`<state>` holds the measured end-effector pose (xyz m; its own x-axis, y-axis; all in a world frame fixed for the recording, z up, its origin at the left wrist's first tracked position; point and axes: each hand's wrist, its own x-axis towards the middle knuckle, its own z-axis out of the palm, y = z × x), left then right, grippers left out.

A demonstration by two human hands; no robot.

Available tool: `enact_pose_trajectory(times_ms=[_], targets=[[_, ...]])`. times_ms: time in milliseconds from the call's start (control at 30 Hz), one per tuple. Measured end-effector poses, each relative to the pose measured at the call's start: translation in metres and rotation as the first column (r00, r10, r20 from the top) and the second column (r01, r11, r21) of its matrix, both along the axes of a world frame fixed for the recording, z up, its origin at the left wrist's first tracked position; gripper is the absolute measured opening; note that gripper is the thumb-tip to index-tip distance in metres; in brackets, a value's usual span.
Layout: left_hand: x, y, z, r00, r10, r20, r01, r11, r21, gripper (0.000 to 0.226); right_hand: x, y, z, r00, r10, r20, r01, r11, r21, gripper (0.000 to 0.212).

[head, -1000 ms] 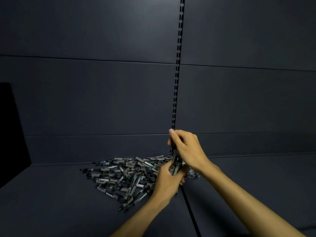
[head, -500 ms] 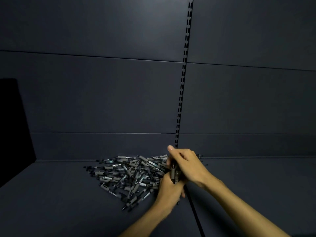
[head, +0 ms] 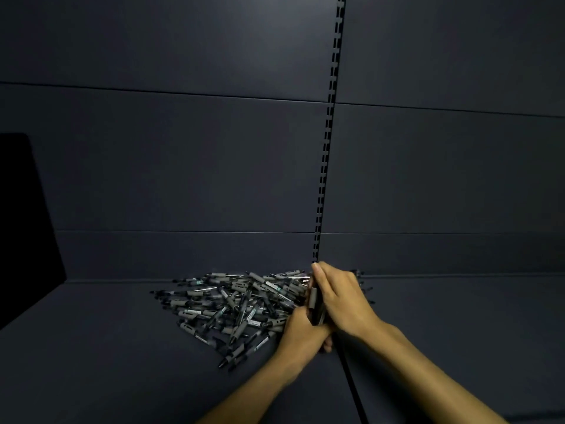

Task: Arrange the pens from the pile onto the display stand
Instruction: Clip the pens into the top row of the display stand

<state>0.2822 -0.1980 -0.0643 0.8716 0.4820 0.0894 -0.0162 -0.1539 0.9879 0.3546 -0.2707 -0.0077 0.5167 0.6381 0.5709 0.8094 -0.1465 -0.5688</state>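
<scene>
While our hands meet at the heap's right edge, we grip a small bundle of pens (head: pixel 315 304).

Our left hand (head: pixel 301 333) curls round the bundle from below, and our right hand (head: pixel 342 296) wraps over its top, thumb raised. We see the pile of pens (head: pixel 235 301) lying on the dark shelf (head: pixel 91 347), against the back panel (head: pixel 183 163), just left of the slotted upright (head: pixel 325 142).

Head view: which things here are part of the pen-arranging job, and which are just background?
Job:
- pile of pens on the shelf base
- bunch of pens gripped between both hands
- left hand
- right hand

Background:
- slotted upright on the back wall
- dark back panels
- black side panel at left
</scene>
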Motion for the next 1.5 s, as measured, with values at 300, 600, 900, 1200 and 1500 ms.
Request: enact_pose_trajectory(times_ms=[300,600,900,1200,1500], targets=[[-0.006,-0.004,0.004,0.999,0.030,0.030,-0.029,0.999,-0.020,0.034,-0.003,-0.005,0.009,0.987,0.117,-0.114,-0.119,0.993,-0.009,0.041],[-0.050,0.041,0.069,0.989,0.146,0.035,-0.144,0.988,-0.053,0.019,-0.028,0.025,0.040,0.853,0.313,-0.419,-0.237,0.946,0.223,0.024],[-0.149,0.144,0.096,0.989,0.149,0.014,-0.148,0.987,-0.069,0.002,-0.117,0.116,0.042,0.836,0.344,-0.427,-0.293,0.939,0.181,0.013],[-0.256,0.246,0.096,0.998,0.062,-0.030,-0.061,0.997,0.048,0.009,-0.230,0.217,0.040,0.812,0.285,-0.510,-0.170,0.950,0.261,0.028],[-0.289,0.285,0.093,0.993,0.094,-0.064,-0.087,0.991,0.106,0.025,-0.265,0.255,0.046,0.722,0.323,-0.612,-0.109,0.927,0.360,0.018]])
